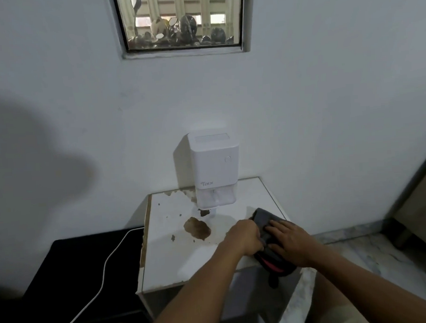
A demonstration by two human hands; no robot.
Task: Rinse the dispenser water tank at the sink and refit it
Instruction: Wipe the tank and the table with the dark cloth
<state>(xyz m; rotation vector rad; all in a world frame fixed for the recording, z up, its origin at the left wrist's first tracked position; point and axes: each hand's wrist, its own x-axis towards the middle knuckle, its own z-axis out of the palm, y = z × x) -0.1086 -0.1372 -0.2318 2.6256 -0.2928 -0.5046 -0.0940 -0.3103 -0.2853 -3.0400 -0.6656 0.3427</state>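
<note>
the white dispenser (214, 167) stands against the wall at the back of the small table (168, 262), its clear water tank (215, 198) seated in its base. in front of the dispenser, toward its right, both hands work a dark cloth (267, 235): the left hand (244, 237) curls round its edge, the right hand (289, 241) presses flat on top, likely to fold it or hold it steady
</note>
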